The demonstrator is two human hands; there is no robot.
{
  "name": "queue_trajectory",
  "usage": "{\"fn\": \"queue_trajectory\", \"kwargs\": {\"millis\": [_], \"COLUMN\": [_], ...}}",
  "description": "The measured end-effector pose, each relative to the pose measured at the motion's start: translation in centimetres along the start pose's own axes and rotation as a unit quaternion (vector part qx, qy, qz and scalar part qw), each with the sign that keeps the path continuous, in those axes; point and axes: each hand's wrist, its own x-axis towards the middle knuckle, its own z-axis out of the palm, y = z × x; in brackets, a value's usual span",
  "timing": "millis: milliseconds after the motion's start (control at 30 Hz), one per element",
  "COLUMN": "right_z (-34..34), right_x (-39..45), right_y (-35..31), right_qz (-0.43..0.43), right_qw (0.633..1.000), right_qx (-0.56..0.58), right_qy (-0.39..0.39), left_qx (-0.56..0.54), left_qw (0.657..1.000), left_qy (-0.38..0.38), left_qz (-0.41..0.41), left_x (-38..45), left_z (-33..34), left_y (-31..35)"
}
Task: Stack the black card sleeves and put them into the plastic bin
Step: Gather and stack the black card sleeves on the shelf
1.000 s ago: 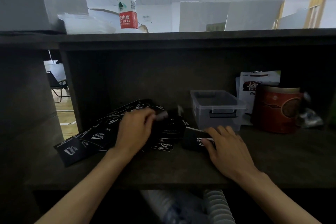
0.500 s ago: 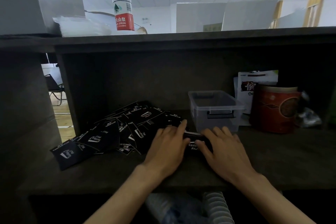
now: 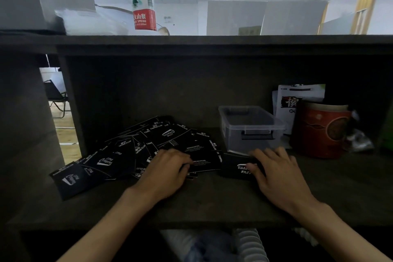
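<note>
A dark wooden shelf point(image 3: 212, 204) takes up most of what I can see from here, with a board above it and a back panel in shadow. The clear plastic bin point(image 3: 251, 128) stands toward the back of that shelf, right of centre, and I can see nothing inside it. Just to the right of the bin is a red round tin point(image 3: 321, 130), and behind the tin and the bin's right corner leans a white printed pouch point(image 3: 297, 100). To the left of the bin the black card sleeves point(image 3: 119, 155) lie fanned out in a loose, overlapping spread that runs down to the shelf's left front. Directly in front of the bin lies a small stack of sleeves point(image 3: 238, 168), squared up and apart from the spread by a narrow gap. The right hand point(image 3: 276, 174) lies over the right end of that stack, fingers bent down onto it and thumb against its near edge, gripping it against the shelf. The left hand point(image 3: 168, 168), left of the bin and nearer me, rests on the right edge of the spread with its fingers curled down onto the top sleeves; whether it actually pinches one I cannot tell. Up on the top board, far left of the bin, stands a water bottle point(image 3: 143, 0) with a red label
</note>
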Motion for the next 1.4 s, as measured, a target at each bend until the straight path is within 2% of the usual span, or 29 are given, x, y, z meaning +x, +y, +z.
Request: {"fn": "queue_trajectory", "kwargs": {"millis": [167,333,400,500,633,767,900,967,1100,1233,1333,1400], "right_z": [-0.1,-0.4,-0.6,-0.6,-0.6,-0.9,-0.6,-0.6,-0.7,-0.3,-0.2,-0.3], "right_x": [-0.4,-0.4,-0.5,-0.7,-0.7,-0.7,-1.0,-1.1,-0.8,-0.9,-1.0,-1.0], "right_y": [0.5,1.2,1.5,1.8,1.6,1.2,0.6,0.5,0.5,0.1,0.1,0.1], "right_qz": [0.016,0.031,0.047,0.053,0.050,0.055,0.026,0.022,0.012,0.030,0.037,0.035], "right_qw": [1.000,0.999,0.998,0.998,0.999,0.997,1.000,1.000,0.999,0.998,0.998,0.999], "right_qx": [-0.020,-0.039,-0.035,-0.029,-0.021,0.049,-0.008,-0.018,-0.025,-0.047,-0.039,-0.030], "right_qy": [-0.001,-0.014,-0.011,-0.009,0.004,0.001,-0.010,-0.009,-0.023,-0.026,-0.014,-0.008], "left_qx": [-0.014,0.044,0.066,0.023,-0.002,-0.019,-0.170,-0.210,-0.187,-0.187,-0.228,-0.150], "left_qw": [1.000,0.997,0.996,0.993,0.995,0.996,0.985,0.978,0.981,0.982,0.973,0.987], "left_qy": [-0.020,-0.008,0.034,0.116,0.060,0.063,0.009,-0.003,0.016,-0.026,-0.020,-0.012], "left_qz": [0.012,0.057,0.045,0.026,0.075,0.055,0.016,0.021,0.037,0.032,-0.006,-0.050], "left_x": [-0.1,0.0,0.1,0.4,1.6,3.2,3.8,4.0,4.7,5.1,5.3,5.4], "left_z": [-0.2,-0.7,-1.5,-3.3,-3.5,-0.7,2.6,3.1,3.3,3.7,2.4,1.2], "left_y": [0.1,0.9,0.8,0.7,3.6,7.1,9.9,10.5,11.2,11.6,9.4,6.8]}}
